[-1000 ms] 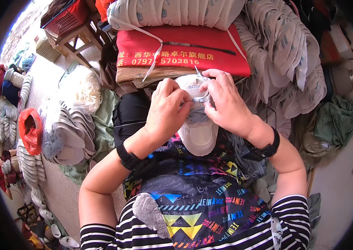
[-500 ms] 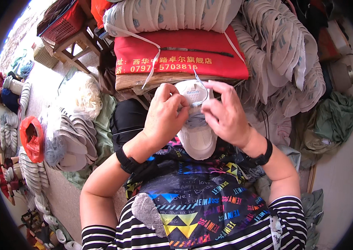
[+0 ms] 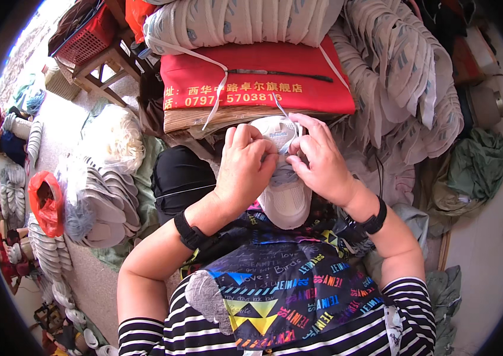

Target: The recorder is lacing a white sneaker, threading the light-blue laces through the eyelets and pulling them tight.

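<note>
A white shoe upper point(image 3: 286, 204) lies upright before me, its toe end toward my lap and its padded tongue point(image 3: 275, 132) at the far end. My left hand point(image 3: 244, 167) is closed in a pinch at the left edge of its opening; the fingertips are partly hidden. On the opposite edge, my right hand point(image 3: 321, 155) has thumb and index drawn together over a thin pale-blue lace point(image 3: 279, 107). The lace's loose end sticks up past the tongue. What lies right between the fingertips is hard to see.
Beyond the shoe stands a wooden stool point(image 3: 189, 121) covered by a red cloth point(image 3: 251, 56), with a black hooked tool point(image 3: 287, 75) on it. Stacks of white shoe uppers point(image 3: 394, 71) rise behind and right. At left are an orange bag point(image 3: 45, 202) and cream yarn point(image 3: 118, 137).
The lace loop over the tongue has been drawn smaller. My right thumb and index have closed in toward the shoe, and my left hand has moved slightly right and down.
</note>
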Motion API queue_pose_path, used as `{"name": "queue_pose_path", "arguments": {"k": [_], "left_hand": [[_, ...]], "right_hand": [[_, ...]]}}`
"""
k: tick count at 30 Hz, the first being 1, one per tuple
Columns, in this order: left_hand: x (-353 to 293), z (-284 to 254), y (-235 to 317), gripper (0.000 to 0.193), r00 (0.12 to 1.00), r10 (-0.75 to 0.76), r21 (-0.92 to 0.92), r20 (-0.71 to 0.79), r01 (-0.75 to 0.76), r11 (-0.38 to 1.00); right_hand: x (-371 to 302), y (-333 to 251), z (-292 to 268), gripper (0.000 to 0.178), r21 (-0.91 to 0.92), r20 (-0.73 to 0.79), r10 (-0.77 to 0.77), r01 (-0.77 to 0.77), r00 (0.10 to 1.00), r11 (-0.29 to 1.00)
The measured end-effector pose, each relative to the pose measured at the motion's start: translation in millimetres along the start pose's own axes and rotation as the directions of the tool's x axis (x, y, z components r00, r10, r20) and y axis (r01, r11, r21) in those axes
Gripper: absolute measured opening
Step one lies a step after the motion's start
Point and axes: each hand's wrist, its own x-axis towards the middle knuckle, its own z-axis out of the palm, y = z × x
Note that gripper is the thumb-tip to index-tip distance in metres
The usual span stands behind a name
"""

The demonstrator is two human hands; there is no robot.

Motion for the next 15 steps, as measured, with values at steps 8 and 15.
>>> {"name": "queue_pose_path", "arguments": {"k": [8, 15], "left_hand": [[-10.8, -20.6, -17.4, 0.022, 0.996, -0.094, -0.265, -0.005, 0.090, 0.960], [-48.3, -33.0, -28.3, 0.017, 0.972, -0.098, -0.238, 0.216, 0.150, 0.960]], "right_hand": [[10.5, 3.2, -26.3, 0.013, 0.058, 0.019, -0.083, 0.082, 0.996, 0.995], [5.0, 11.2, -35.8, 0.021, 0.187, 0.021, 0.008, -0.011, 1.000, 0.982]]}}
